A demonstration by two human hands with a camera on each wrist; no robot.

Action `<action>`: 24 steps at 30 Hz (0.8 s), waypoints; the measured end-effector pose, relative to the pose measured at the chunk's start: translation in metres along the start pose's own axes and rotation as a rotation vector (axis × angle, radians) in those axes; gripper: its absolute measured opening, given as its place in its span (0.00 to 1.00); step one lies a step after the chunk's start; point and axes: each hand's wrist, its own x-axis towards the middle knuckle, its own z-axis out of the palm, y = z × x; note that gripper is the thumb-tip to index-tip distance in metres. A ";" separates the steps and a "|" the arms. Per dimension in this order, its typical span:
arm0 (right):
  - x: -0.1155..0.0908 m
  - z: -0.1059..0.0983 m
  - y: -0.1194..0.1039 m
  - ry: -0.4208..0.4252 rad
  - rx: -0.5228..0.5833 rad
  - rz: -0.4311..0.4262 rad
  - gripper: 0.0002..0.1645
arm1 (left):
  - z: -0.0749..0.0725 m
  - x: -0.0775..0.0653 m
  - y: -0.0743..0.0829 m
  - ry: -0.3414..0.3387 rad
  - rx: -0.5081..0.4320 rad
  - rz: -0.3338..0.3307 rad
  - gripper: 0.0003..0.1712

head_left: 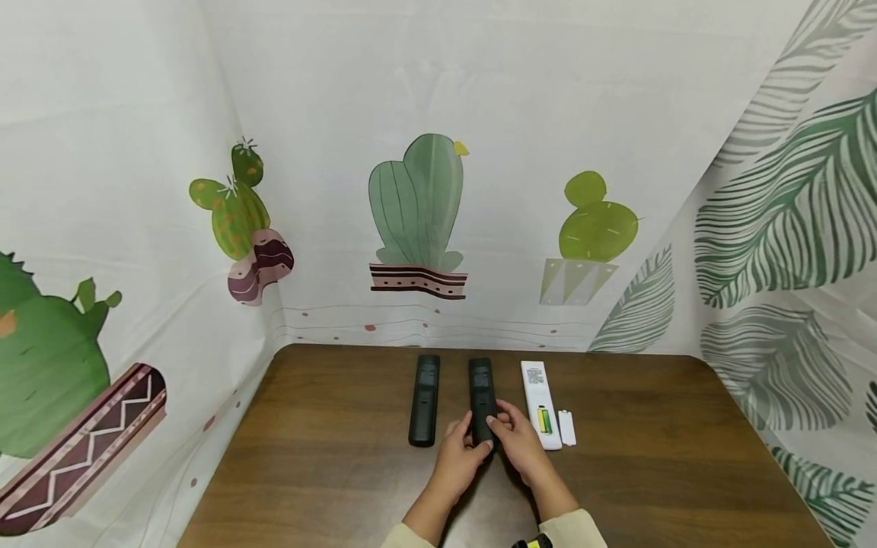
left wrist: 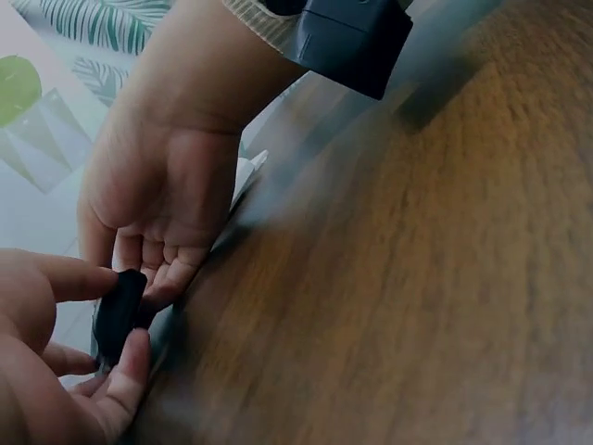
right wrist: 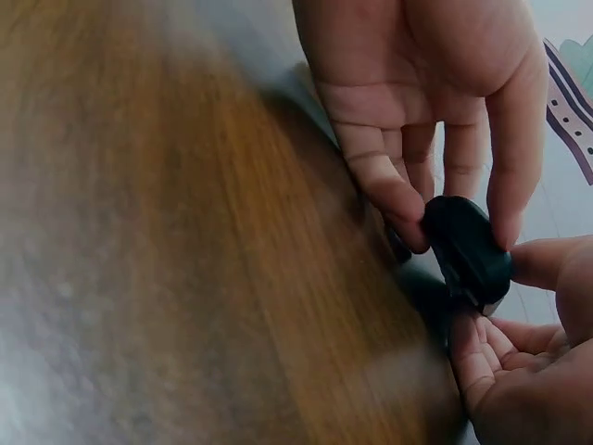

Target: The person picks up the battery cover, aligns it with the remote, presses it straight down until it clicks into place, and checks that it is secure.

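Observation:
A black remote control [head_left: 483, 392] lies back side up in the middle, and both hands hold its near end. My left hand [head_left: 455, 463] grips it from the left, thumb at the near end. From the right, my right hand [head_left: 522, 449] holds its side with the thumb on the back. In the left wrist view, fingers of both hands surround the black remote's end [left wrist: 119, 320]. The right wrist view shows that rounded end [right wrist: 471, 250] pinched between fingers and thumbs, slightly tilted. Parts of the remote are hidden by the fingers.
Left of the hands lies another black remote [head_left: 425, 399]. To the right is a white remote [head_left: 537, 384] with its battery compartment open and a green-yellow battery [head_left: 544, 419] inside. Its white cover [head_left: 566, 428] lies beside it. The brown wooden table [head_left: 329, 457] meets a printed cloth behind.

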 end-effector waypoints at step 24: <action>-0.001 0.008 0.000 0.086 -0.102 -0.084 0.31 | 0.002 -0.003 -0.004 0.108 0.255 0.133 0.36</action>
